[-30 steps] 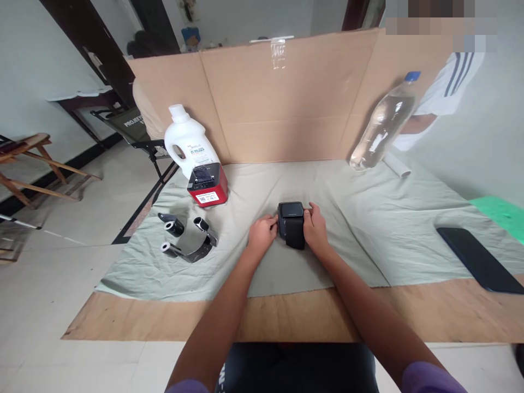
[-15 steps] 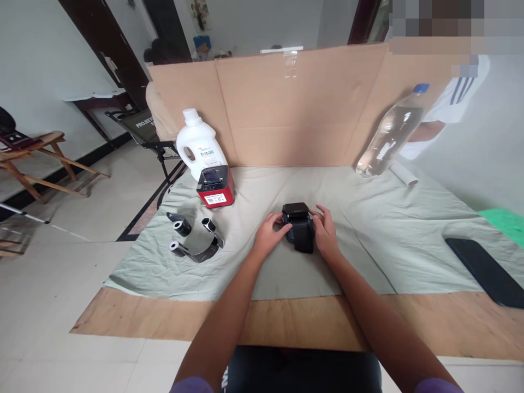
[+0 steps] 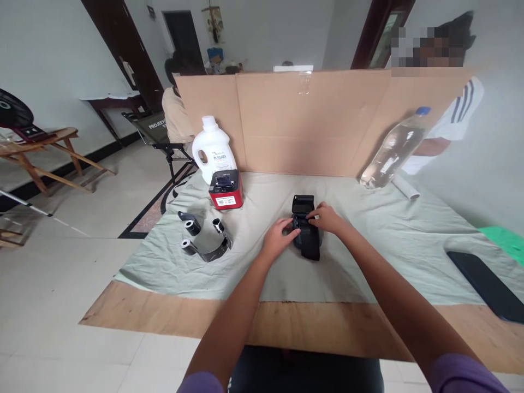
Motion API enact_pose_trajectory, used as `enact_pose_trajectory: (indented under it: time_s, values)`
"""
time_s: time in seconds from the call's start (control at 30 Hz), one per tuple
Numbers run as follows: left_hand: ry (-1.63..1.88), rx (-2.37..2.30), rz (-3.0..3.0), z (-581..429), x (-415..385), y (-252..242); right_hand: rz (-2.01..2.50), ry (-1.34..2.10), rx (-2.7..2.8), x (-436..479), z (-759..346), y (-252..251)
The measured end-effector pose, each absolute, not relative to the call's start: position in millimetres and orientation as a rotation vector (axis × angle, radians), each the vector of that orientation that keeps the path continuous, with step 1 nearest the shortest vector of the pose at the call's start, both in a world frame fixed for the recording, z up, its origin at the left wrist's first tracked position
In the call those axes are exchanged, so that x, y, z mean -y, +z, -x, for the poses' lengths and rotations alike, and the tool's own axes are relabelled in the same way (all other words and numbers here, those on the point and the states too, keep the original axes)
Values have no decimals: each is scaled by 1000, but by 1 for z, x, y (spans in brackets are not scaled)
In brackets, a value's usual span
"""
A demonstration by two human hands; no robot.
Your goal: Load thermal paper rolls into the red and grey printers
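Note:
A small black device (image 3: 305, 226) stands on the cloth in front of me, its lid (image 3: 303, 204) tilted up at the back and a dark flap hanging down its front. My left hand (image 3: 280, 236) grips its left side, thumb and fingers curved against the edge. From the right, my right hand (image 3: 325, 217) reaches over the top, its fingertips closed on the part just below the raised lid. What lies under those fingertips is hidden. Off to the left rests a curved black band with several short cylinders (image 3: 207, 240).
A red and black box (image 3: 226, 191) stands before a white jug (image 3: 215, 150) at the back left. A clear bottle (image 3: 393, 150) leans on the cardboard screen (image 3: 303, 125), near a white tube (image 3: 406, 188). A dark phone (image 3: 487, 286) lies right; a person sits behind the screen.
The device's lid has swung upward. My right hand has moved from the device's right side to its top, below the lid. My left hand stays at the left side. The view has shifted slightly.

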State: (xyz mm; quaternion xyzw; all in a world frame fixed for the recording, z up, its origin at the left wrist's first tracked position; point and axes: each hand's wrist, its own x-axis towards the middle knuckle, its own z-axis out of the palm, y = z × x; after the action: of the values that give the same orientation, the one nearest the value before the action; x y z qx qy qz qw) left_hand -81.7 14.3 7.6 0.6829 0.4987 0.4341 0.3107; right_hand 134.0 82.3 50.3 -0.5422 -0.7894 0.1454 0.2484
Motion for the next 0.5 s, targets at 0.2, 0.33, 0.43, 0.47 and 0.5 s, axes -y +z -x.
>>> enact_pose_trajectory:
  time_s: [0.2,0.33,0.43,0.47,0.5]
  values:
    - [1151,-1310,-1779,83,-14,6,1844,385,2389,-99,-107,67]
    - [1159,-1325,-1771,82,-14,5,1816,279,2393,-95,-107,77]
    - [1137,-1346,-1784,83,-14,7,1675,190,2308,-89,-110,100]
    - [1127,-1353,-1796,83,-14,8,1631,199,2255,-85,-106,111]
    - [1117,-1359,-1809,83,-14,9,1583,232,2201,-81,-99,123]
